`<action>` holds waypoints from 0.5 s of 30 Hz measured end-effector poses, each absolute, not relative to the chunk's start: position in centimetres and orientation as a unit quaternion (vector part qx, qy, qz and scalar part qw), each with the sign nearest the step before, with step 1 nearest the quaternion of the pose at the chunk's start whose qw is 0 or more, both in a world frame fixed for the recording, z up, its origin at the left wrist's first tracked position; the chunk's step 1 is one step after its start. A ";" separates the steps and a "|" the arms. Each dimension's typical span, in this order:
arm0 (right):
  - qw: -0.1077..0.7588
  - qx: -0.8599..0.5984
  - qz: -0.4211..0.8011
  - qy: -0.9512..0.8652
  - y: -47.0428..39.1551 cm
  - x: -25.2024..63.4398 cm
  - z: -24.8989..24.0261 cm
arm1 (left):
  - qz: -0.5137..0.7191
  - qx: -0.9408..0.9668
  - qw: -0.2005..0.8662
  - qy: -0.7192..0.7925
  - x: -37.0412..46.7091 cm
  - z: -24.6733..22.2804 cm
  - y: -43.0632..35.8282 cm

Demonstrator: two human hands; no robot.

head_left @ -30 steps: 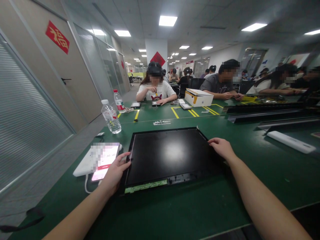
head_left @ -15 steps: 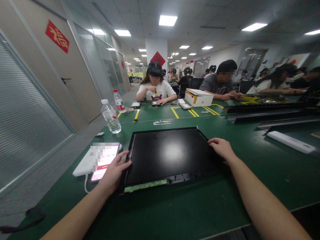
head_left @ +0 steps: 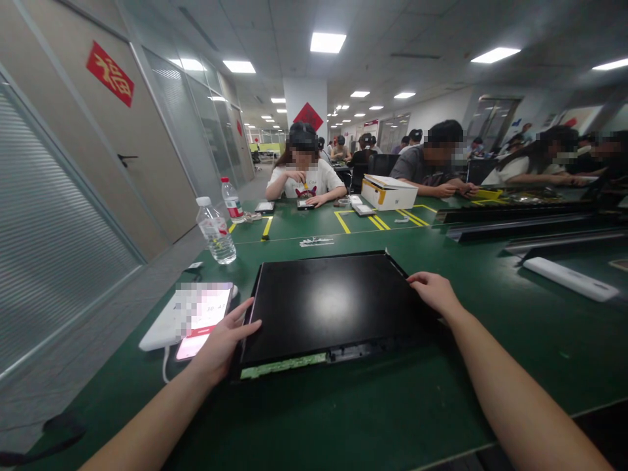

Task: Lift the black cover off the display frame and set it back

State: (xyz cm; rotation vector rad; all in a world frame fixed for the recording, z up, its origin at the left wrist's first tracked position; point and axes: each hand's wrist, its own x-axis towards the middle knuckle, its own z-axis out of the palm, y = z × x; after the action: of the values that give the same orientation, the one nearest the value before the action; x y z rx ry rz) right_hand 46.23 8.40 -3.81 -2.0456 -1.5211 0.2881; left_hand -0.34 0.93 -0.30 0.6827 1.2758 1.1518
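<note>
A black display panel (head_left: 299,314) lies face up over a dark frame (head_left: 353,351), with a green circuit board (head_left: 283,366) exposed along the near left edge. My left hand (head_left: 223,340) grips the panel's left edge, its thumb on the glossy face and its fingers along the side. At the opposite edge, my right hand (head_left: 434,293) has its thumb and fingers closed on the right side. Whether the right fingers hold the panel, the frame or both cannot be made out.
Left of the panel are a lit phone (head_left: 203,327), a white device (head_left: 161,320) with a cable and a water bottle (head_left: 216,232). Small white strips (head_left: 316,241) lie beyond it. A white bar (head_left: 569,278) and long dark rails (head_left: 510,214) are to the right. Another person (head_left: 307,173) works opposite.
The panel's left side has shifted slightly within the frame and looks a little raised, with the far left rim more exposed. My left thumb reaches further onto it; my right hand has hardly moved.
</note>
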 end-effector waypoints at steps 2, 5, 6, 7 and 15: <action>0.284 -0.765 0.104 -0.569 8.4 46.2 -3.8 | 0.494 0.299 0.604 0.549 -0.2 -0.2 1.0; 0.286 -0.765 0.097 -0.569 8.4 46.2 -3.9 | 0.491 0.300 0.604 0.551 -0.2 0.1 0.9; 0.287 -0.765 0.097 -0.569 8.4 46.3 -3.9 | 0.491 0.300 0.605 0.551 -0.3 0.2 0.9; 0.287 -0.765 0.098 -0.568 8.4 46.3 -3.9 | 0.491 0.300 0.606 0.549 -0.3 0.3 0.8; 0.284 -0.770 0.110 -0.561 8.3 46.1 -3.7 | 0.522 0.322 0.615 0.495 -0.9 0.5 0.5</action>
State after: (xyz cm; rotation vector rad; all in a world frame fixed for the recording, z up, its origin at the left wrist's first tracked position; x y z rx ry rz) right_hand 46.10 8.32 -3.68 -2.0605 -1.5014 0.2939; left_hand -0.90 0.53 0.52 0.7424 1.1411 1.2018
